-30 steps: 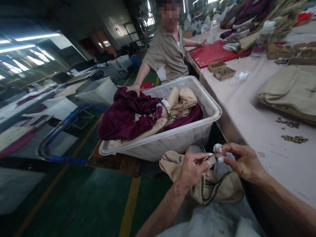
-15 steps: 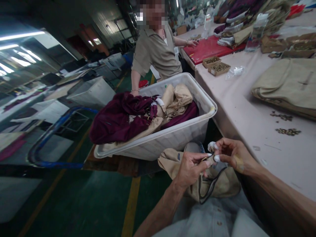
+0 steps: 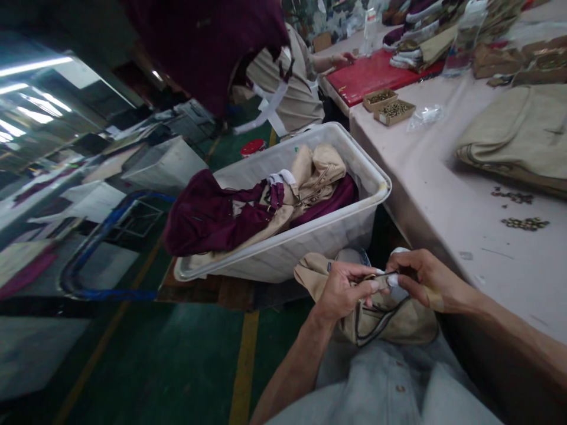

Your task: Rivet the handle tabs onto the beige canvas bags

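A tan cloth bag point(image 3: 405, 327) with dark-edged trim lies across my lap. My left hand point(image 3: 343, 290) is closed, pinching a narrow strap-like part of this bag between thumb and fingers. From the other side, my right hand point(image 3: 420, 277) grips the same small part with thumb and forefinger. White wraps cover some of my fingertips, and a tan patch sits on my right wrist. Any small fitting between the fingers is too small to make out. To the right, loose brass-coloured metal pieces point(image 3: 525, 224) lie on the pale table point(image 3: 447, 200).
A white plastic bin point(image 3: 283, 248) ahead holds maroon and tan bags. Behind it a co-worker point(image 3: 287, 88) lifts a maroon bag point(image 3: 212, 47). Small boxes of metal fittings point(image 3: 394, 110), a folded tan bag point(image 3: 518, 136) and a red board point(image 3: 376, 74) occupy the table.
The co-worker has raised a maroon bag out of the bin, and it now covers their upper body. My hands keep hold of the tan bag, with the right fingers slightly shifted.
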Demonstrator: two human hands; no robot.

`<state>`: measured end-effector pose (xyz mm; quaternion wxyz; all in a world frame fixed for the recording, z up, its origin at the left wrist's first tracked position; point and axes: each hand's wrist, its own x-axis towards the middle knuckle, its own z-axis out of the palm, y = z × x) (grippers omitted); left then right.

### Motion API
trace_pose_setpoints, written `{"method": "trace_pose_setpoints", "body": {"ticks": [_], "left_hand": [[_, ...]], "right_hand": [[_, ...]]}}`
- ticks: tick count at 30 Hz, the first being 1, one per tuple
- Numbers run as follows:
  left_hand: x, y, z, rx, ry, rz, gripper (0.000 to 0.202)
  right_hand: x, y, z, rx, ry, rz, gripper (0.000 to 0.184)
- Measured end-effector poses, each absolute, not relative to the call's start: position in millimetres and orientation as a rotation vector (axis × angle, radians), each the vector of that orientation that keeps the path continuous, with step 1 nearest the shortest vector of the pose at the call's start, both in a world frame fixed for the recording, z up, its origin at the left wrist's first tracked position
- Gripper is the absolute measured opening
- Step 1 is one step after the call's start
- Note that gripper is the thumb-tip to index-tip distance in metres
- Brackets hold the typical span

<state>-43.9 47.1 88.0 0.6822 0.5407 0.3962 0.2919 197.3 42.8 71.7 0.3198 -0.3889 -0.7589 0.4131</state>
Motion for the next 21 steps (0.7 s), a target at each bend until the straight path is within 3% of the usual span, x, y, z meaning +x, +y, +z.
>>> {"method": "trace_pose_setpoints", "body": {"ticks": [8, 12, 15, 21], "left_hand": [[-48, 34, 105, 1.767, 1.081, 0.847, 0.013], [-50, 30, 114, 1.592, 1.152, 0.686, 0.031], [-48, 34, 112, 1.326, 0.952, 0.527, 0.047], [-38, 45, 103, 0.94, 0.819, 0.628, 0.046]], "right_hand": [[193, 38, 61, -0.927, -2.17, 0.481, 0.02], [188, 29, 59, -0.904, -2.189, 0.01, 0.028], [189, 24, 59, -0.811, -2.193, -0.113, 0.032], [195, 23, 55, -0.726, -2.192, -0.228, 0.034]]}}
